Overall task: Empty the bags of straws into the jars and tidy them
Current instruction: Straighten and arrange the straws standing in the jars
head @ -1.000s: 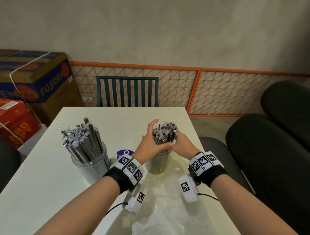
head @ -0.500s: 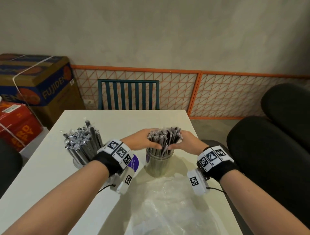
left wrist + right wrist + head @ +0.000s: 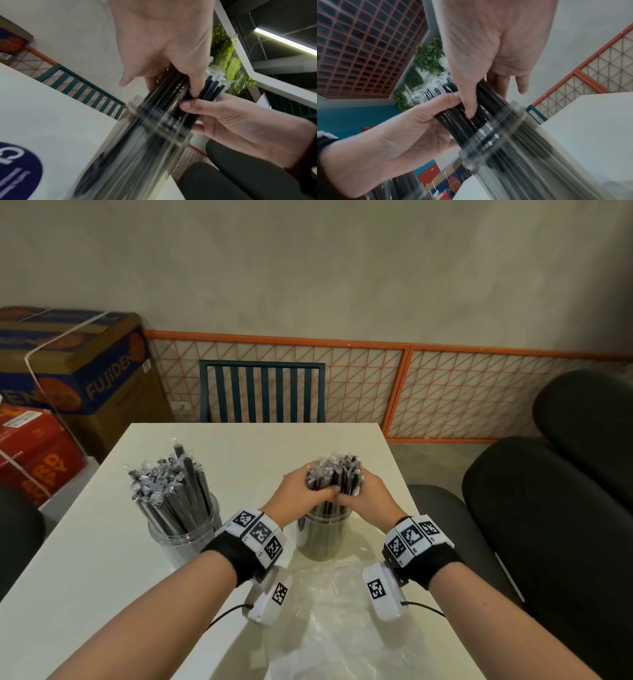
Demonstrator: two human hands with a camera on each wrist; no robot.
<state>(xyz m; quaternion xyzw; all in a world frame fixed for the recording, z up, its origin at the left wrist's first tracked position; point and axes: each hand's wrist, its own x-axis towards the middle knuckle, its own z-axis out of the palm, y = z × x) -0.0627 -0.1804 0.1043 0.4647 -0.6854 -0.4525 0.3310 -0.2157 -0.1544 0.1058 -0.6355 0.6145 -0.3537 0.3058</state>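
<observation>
Both hands are wrapped around a bundle of black wrapped straws (image 3: 337, 474) that stands in the right clear jar (image 3: 322, 542) on the white table (image 3: 85, 559). My left hand (image 3: 301, 494) grips the bundle from the left, and my right hand (image 3: 371, 494) grips it from the right. The thumbs meet at the front, just above the jar's rim. In the left wrist view the left hand (image 3: 171, 65) curls over the straws (image 3: 173, 97) above the blurred jar (image 3: 145, 148). In the right wrist view the right hand (image 3: 479, 81) does the same on the straws (image 3: 453, 121). The left jar (image 3: 186, 529) holds fanned-out straws (image 3: 164, 487).
An empty clear plastic bag (image 3: 342, 621) lies flat on the table in front of the right jar. A purple round label (image 3: 18, 170) lies between the jars. A teal chair (image 3: 262, 392) stands behind the table, cardboard boxes (image 3: 68, 364) at the left, black seats (image 3: 548, 525) at the right.
Half a second ago the hands were spread around the loose straw tops. They have now closed in and squeezed the straws into a tight upright bundle.
</observation>
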